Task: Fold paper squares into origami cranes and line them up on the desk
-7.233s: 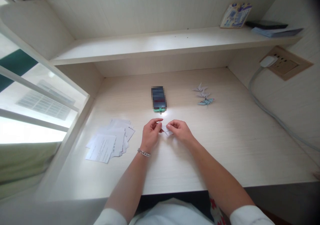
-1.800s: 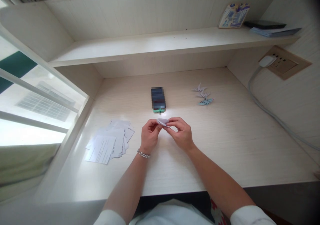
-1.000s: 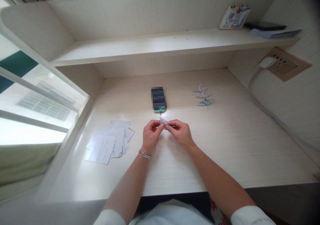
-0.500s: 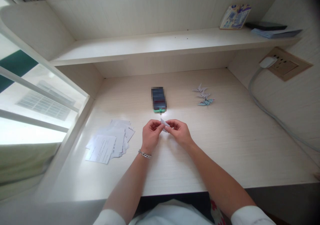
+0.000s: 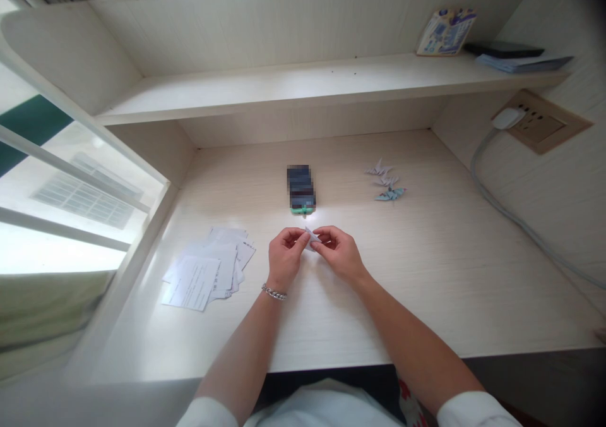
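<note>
A small folded piece of white paper (image 5: pixel 312 237) is pinched between my two hands above the middle of the desk. My left hand (image 5: pixel 286 255) grips its left side with thumb and fingers, and a silver chain bracelet (image 5: pixel 274 292) circles that wrist. On the paper's right side, my right hand (image 5: pixel 341 251) closes thumb and fingertips. The fingers partly hide the paper's folds. Just beyond the hands lies a blurred dark phone (image 5: pixel 300 187) with a green edge at its near end.
Loose printed paper sheets (image 5: pixel 203 275) overlap at the left. Two white folded paper cranes (image 5: pixel 379 169) and a blue one (image 5: pixel 391 194) stand back right. A grey cable (image 5: pixel 492 193) runs from a wall socket (image 5: pixel 544 124). Above the desk, a shelf (image 5: pixel 284 86) holds a small box (image 5: pixel 445 32).
My thumbs have shifted slightly on the folded paper, and a little more of it shows between them. Everything else stays where it was.
</note>
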Action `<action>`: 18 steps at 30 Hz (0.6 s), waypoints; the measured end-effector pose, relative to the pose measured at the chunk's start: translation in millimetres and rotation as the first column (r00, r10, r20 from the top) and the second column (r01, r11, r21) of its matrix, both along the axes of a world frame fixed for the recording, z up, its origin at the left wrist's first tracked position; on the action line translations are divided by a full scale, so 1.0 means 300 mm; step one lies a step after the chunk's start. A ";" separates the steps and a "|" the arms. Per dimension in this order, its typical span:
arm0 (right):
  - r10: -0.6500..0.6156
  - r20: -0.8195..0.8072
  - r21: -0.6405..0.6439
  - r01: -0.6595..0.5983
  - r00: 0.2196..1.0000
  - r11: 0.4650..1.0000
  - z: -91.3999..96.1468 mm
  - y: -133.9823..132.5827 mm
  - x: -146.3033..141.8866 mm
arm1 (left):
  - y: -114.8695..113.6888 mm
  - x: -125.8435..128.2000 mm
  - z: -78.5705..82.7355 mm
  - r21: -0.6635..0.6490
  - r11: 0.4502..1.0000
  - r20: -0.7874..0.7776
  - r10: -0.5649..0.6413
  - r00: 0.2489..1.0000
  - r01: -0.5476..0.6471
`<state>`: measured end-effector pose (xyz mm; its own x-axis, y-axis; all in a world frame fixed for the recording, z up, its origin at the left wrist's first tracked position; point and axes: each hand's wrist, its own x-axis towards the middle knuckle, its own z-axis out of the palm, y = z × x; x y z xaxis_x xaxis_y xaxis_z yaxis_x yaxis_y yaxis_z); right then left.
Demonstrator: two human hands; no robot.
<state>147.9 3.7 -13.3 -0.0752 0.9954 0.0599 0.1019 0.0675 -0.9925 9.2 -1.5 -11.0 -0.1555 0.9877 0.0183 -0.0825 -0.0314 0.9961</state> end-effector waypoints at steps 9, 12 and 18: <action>0.002 -0.099 0.053 0.003 0.995 0.999 0.007 -0.004 -0.007 | -0.006 0.009 0.008 0.058 0.997 -0.081 -0.040 0.996 0.045; -0.018 -0.159 0.014 0.020 0.987 1.000 0.001 0.006 -0.005 | -0.009 0.011 0.002 0.052 0.997 -0.121 -0.043 0.992 0.050; -0.038 -0.245 -0.078 0.019 0.969 0.997 -0.012 0.017 0.000 | -0.015 0.017 -0.002 0.049 0.998 -0.152 -0.029 0.988 0.037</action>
